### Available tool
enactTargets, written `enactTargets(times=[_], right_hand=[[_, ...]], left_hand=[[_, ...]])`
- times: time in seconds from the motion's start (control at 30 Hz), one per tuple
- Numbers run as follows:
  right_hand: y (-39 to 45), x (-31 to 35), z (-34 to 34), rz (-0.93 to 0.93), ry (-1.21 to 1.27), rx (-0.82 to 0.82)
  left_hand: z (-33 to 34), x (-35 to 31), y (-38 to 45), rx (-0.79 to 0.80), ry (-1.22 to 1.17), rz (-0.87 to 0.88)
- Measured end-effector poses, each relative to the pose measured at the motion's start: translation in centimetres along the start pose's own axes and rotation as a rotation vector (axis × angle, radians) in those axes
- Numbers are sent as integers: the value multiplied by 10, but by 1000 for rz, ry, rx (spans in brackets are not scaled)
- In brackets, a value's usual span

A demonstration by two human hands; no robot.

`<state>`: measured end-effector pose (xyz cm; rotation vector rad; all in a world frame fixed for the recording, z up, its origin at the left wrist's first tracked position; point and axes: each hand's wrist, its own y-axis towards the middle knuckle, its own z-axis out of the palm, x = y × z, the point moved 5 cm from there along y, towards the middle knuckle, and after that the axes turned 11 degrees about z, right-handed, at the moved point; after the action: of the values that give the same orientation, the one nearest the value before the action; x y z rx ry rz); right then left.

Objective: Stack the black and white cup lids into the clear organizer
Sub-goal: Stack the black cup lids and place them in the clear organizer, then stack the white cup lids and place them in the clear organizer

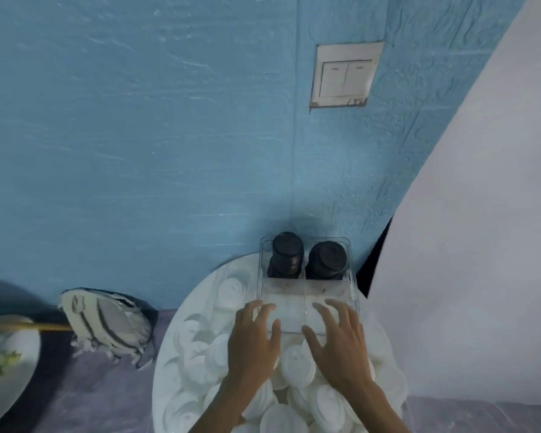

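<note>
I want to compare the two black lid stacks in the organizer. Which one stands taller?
The left stack of black lids rises higher than the right stack.

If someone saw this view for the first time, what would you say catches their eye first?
Most likely the two stacks of black lids standing dark in the far compartments of the clear organizer, against the blue wall. Next, the left hand and right hand, fingers spread over the organizer's near, empty-looking compartments. Around them, loose white lids cover the round white table.
</note>
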<state>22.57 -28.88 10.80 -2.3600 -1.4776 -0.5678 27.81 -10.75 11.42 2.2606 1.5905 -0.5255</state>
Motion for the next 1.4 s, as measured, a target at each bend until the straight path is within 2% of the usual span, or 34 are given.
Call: enactTargets(times=[0.23,0.5,0.63,0.9,1.13,1.4], right_hand=[[-54,35,25,-29,-34,102],[-94,62,76,-124,-23,69],[-117,62,93,-175,13,3],[-195,32,111,-323,-58,-173],[-270,-18,116,-266,80,-219],[-281,-57,111,-225,147,-232]], left_hand=[[-18,42,-53,37,42,-103],[1,87,-82,-133,-15,-8],[11,96,-105,-295,-79,104],[48,116,-186,-428,-61,270],[72,103,-276,-444,-33,332],[88,104,-298,-415,-87,367]])
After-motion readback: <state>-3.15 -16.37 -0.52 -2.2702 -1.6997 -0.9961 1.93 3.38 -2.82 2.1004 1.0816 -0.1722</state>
